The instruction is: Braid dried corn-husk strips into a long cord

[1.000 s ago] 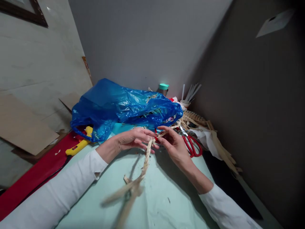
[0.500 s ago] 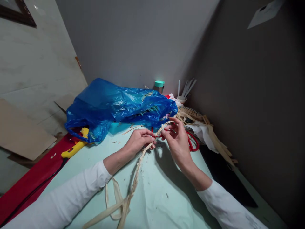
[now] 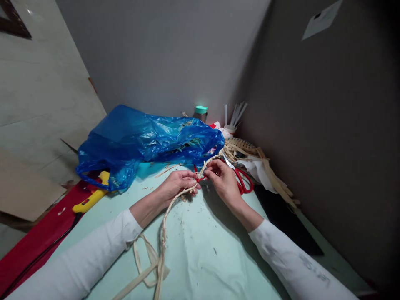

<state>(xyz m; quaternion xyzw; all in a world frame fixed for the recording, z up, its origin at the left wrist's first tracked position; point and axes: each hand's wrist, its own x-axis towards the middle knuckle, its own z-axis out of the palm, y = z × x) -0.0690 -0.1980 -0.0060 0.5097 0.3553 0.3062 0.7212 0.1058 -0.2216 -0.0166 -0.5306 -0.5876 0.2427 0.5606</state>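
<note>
A pale straw braid [image 3: 164, 223] runs from between my hands down the mint-green table sheet [image 3: 200, 254] toward me, ending in loose flat strips [image 3: 146, 266]. My left hand [image 3: 178, 183] is closed, pinching the braid's upper end. My right hand [image 3: 222, 180] is closed too, gripping the strands that rise toward the blue bag. The fingertips of both hands nearly touch. A bit of red shows between them; I cannot make out what it is.
A crumpled blue plastic bag [image 3: 140, 139] lies behind my hands. Red-handled scissors [image 3: 242, 181] rest just right of my right hand. Left is a yellow tool [image 3: 90, 198] on red cloth [image 3: 40, 237]. Straw strips [image 3: 265, 166], a green-capped bottle [image 3: 200, 112] and a cup of sticks [image 3: 231, 121] crowd the corner.
The braid, swinging blurred in the air a second ago, now rests on the sheet. Both hands kept their pinch on its upper end while working the strands; the view shifted slightly.
</note>
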